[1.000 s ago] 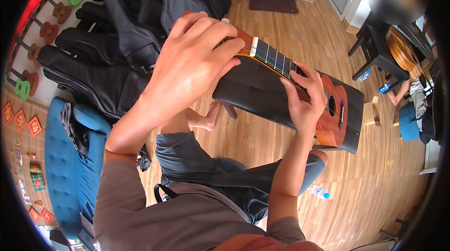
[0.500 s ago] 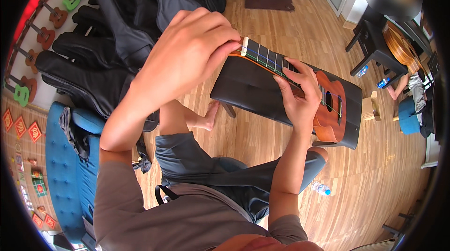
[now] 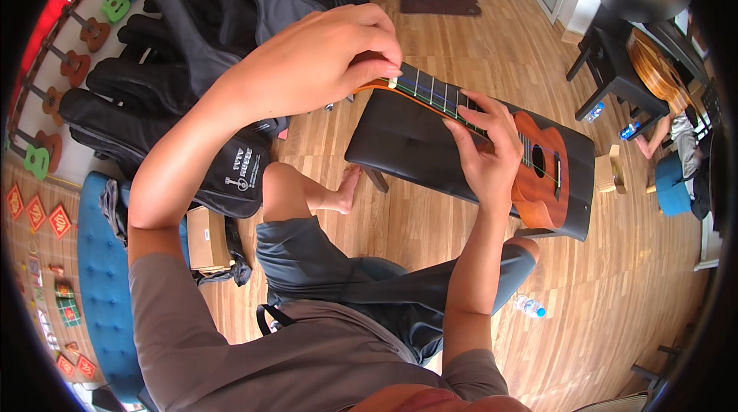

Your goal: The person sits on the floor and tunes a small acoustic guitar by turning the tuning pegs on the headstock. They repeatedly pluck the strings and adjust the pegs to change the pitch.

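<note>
Nearly at 3 o'clock, the right hand pinches the neck of a brown ukulele between thumb and fingers. Toward 12, the left hand presses thumb and fingertips together by the nut; I cannot tell what they pinch. The ukulele slants from 12 to 3, above a black padded bench. Black gig bags crowd 10.

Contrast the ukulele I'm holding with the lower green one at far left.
The held ukulele is reddish brown; the green ukulele is bright green. The held ukulele is over the black bench; the green ukulele is up at the wall's side. The held ukulele looks larger than the green ukulele. Both have waisted bodies.
</note>
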The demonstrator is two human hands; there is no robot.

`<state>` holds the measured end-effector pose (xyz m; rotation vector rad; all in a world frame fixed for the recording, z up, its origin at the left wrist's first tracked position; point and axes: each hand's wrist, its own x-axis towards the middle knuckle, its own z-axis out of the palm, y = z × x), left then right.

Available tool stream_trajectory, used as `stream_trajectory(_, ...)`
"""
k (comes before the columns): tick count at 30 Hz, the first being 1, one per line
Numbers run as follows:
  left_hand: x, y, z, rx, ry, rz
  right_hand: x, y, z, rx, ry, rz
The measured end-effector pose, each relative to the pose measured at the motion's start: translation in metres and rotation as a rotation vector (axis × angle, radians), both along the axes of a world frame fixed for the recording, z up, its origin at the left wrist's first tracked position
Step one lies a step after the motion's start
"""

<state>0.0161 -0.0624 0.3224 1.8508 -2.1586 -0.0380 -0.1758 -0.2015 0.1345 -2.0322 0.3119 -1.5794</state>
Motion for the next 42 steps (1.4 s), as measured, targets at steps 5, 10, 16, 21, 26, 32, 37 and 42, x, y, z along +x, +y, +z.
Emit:
stream_trajectory(5, -0.010, 0.017, -0.004, -0.163, -0.306, 0.000, -0.003, -0.001, 0.002, -0.020, -0.022, -0.002)
stream_trajectory(10, -0.005, 0.019, -0.017, -0.261, -0.262, -0.038, -0.002, -0.003, -0.001, -0.029, -0.027, 0.003)
stream_trajectory(16, -0.006, 0.014, -0.023, -0.265, -0.240, -0.040, -0.001, -0.003, -0.003, -0.020, -0.035, 0.017)
stream_trajectory(21, -0.005, 0.013, -0.020, -0.209, -0.256, -0.066, 0.000, -0.003, -0.004, -0.036, -0.036, 0.019)
stream_trajectory(26, -0.006, 0.008, -0.016, -0.076, -0.190, -0.052, 0.000, -0.003, -0.003, -0.048, -0.014, 0.020)
stream_trajectory(32, -0.003, 0.003, -0.018, -0.046, -0.121, -0.105, -0.003, -0.002, -0.002, 0.020, 0.009, 0.052)
stream_trajectory(37, -0.002, 0.002, -0.021, -0.052, -0.110, -0.140, -0.009, 0.001, 0.006, 0.033, 0.073, 0.078)
stream_trajectory(42, 0.000, 0.005, -0.026, -0.044, -0.068, -0.145, -0.012, 0.007, 0.014, -0.078, 0.187, 0.032)
